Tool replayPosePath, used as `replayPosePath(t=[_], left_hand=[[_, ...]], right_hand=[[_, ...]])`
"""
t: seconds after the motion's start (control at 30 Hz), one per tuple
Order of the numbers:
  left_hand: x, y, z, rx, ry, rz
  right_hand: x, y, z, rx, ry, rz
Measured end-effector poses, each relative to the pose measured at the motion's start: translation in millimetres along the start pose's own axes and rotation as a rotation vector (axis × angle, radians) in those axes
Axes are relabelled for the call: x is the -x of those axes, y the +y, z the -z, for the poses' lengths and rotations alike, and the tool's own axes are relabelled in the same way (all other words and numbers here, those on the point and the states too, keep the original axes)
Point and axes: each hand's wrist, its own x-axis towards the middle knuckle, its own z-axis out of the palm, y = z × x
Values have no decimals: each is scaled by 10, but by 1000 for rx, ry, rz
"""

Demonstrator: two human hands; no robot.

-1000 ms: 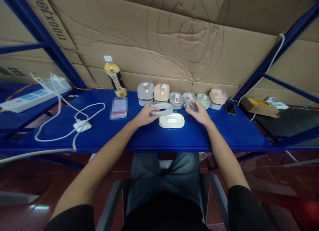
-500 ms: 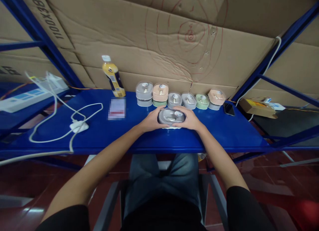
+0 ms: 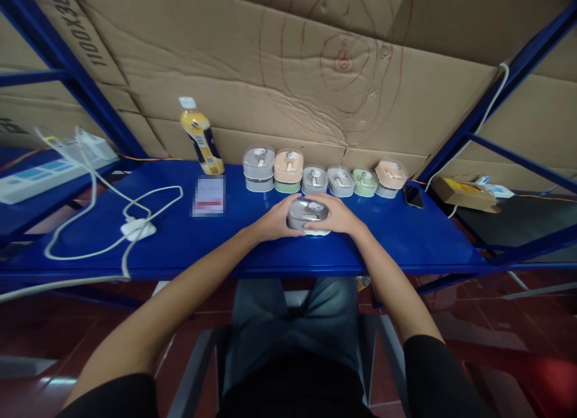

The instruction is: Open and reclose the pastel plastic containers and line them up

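Observation:
A grey lidded box [image 3: 307, 211] with a clear top, a round sticker and a small clasp is between my hands, near the front of the blue table. My left hand [image 3: 278, 220] wraps its left side, thumb low in front. Around the right side curls my right hand [image 3: 337, 214], its thumb across the front. A white edge shows beneath the box; whether it rests on the table is hard to tell. Just behind stand similar boxes: a grey one [image 3: 314, 180], another grey one [image 3: 341, 182] and a green one [image 3: 365, 182].
Stacked boxes stand at the row's ends: grey [image 3: 259, 163], peach [image 3: 288, 166] over green, and peach [image 3: 391, 174] over grey. A yellow bottle [image 3: 202, 139], a blurred card [image 3: 208, 196] and a white charger with cable [image 3: 137, 229] lie left. A phone [image 3: 413, 196] is right.
My right hand's fingers have shifted left over the top of the grey box, and its thumb reaches further across the front. Both hands still hold the box in nearly the same place.

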Motion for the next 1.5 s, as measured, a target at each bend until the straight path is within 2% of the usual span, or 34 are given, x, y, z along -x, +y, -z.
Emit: replayPosePath(t=[0.17, 0.37, 0.6, 0.73, 0.9, 1.0, 1.1, 1.17, 1.23, 1.3, 1.4, 1.5], left_hand=[[7, -9, -35, -56, -9, -13], [44, 57, 8, -92, -58, -17], [69, 54, 35, -71, -79, -42], [58, 42, 45, -49, -57, -52], [47, 47, 64, 32, -36, 0], [39, 47, 68, 62, -20, 31], [26, 47, 67, 36, -13, 27], [21, 54, 69, 33, -8, 24], [22, 67, 75, 37, -14, 31], [28, 85, 86, 37, -32, 47], [38, 114, 107, 30, -64, 70], [41, 140, 128, 21, -87, 70]], right_hand=[[2, -23, 2, 30, -10, -37], [14, -6, -11, 64, -28, -38], [58, -94, -44, 204, -47, -71], [201, -73, -74, 227, -63, -32], [479, -10, -11, 245, 2, -105], [529, 85, 217, 324, 212, -216], [392, 293, 569, 514, 507, -476], [217, 472, 788, 646, 588, -660], [21, 640, 932, 767, 573, -791], [-154, 766, 979, 849, 517, -862], [-326, 869, 914, 917, 456, -904], [-385, 890, 811, 950, 434, -930]])
